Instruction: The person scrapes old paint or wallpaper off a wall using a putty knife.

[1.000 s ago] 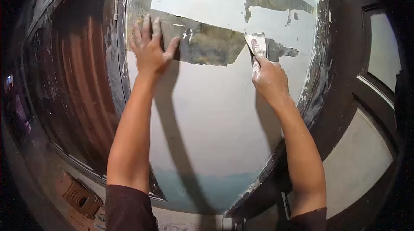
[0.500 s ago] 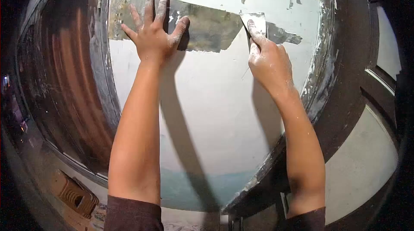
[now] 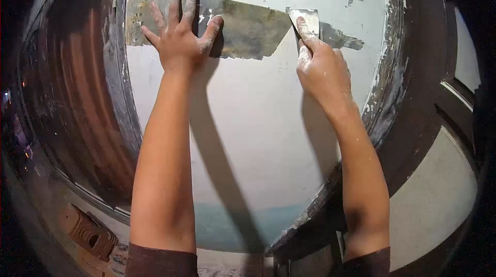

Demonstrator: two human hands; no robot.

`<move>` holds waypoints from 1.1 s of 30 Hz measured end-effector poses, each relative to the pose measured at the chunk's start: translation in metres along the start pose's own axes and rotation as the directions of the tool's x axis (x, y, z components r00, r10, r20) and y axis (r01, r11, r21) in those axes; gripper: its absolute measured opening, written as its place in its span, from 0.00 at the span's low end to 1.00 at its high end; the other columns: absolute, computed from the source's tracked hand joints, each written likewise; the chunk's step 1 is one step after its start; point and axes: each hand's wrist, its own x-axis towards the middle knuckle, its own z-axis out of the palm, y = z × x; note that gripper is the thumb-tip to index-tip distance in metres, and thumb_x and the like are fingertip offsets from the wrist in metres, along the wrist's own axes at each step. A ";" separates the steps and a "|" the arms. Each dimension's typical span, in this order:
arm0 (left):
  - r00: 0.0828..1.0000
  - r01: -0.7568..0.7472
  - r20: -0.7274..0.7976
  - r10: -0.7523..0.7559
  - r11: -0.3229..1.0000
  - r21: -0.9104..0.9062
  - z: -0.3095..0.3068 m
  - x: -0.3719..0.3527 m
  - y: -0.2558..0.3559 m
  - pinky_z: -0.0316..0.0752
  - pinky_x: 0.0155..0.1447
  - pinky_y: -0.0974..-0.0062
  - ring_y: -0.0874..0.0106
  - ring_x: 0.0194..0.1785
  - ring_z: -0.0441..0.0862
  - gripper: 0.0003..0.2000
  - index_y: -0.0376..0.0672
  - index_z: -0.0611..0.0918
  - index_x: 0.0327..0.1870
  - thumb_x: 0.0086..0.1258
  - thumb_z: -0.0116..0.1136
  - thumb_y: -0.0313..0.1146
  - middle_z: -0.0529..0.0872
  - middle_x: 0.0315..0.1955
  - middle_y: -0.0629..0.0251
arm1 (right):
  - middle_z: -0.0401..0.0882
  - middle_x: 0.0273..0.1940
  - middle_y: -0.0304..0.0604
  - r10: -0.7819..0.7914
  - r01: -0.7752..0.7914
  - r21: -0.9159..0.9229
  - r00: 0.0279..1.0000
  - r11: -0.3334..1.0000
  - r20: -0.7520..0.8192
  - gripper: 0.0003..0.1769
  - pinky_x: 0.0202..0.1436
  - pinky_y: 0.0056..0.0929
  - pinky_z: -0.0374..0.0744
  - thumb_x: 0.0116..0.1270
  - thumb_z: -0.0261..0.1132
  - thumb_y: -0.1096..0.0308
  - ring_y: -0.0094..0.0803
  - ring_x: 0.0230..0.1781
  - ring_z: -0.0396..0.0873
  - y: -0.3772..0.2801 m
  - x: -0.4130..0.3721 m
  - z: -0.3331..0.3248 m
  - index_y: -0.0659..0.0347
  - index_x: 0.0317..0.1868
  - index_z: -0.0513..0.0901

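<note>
My left hand point(image 3: 182, 42) lies spread against the upper left of the panel, its powdery fingers over a dark, exposed strip point(image 3: 248, 29). In my right hand point(image 3: 323, 65) is a putty knife point(image 3: 309, 18), its flat blade pressed to the panel at the right end of that strip. My right index finger, coated white, lies along the blade; its handle is hidden in the palm. White coating point(image 3: 258, 111) covers much of the panel below and above the strip, and a smaller dark patch point(image 3: 341, 38) shows right of the blade.
A chipped, white-smeared frame edge point(image 3: 385, 86) borders the panel on the right. Brown ribbed curtain-like material point(image 3: 98, 96) hangs at left. Stacked brown plastic items point(image 3: 90, 233) sit low at left. A dark door frame with pale panels point(image 3: 434, 204) stands at right.
Both hands and the panel appear slightly higher in view, as the camera has shifted a little. The putty knife stays at nearly the same spot on the panel.
</note>
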 end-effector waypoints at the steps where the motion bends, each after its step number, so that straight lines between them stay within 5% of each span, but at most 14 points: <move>1: 1.000 -0.006 -0.002 0.006 1.000 0.016 0.000 0.000 -0.001 0.30 0.79 0.22 0.46 0.87 0.45 0.39 0.69 0.69 0.80 0.71 0.51 0.73 0.57 0.85 0.75 | 0.89 0.40 0.60 -0.019 0.019 -0.013 1.000 1.000 -0.023 0.32 0.52 0.59 0.83 0.73 0.56 0.66 0.63 0.44 0.86 0.001 0.001 0.002 0.39 0.77 0.74; 33: 1.000 0.015 -0.001 -0.015 1.000 -0.004 -0.003 0.000 0.001 0.29 0.81 0.27 0.47 0.87 0.46 0.36 0.68 0.72 0.79 0.71 0.53 0.70 0.60 0.84 0.74 | 0.89 0.40 0.60 -0.017 0.019 0.029 0.997 0.999 -0.070 0.23 0.52 0.58 0.83 0.73 0.56 0.64 0.62 0.43 0.87 0.001 0.016 -0.001 0.47 0.66 0.84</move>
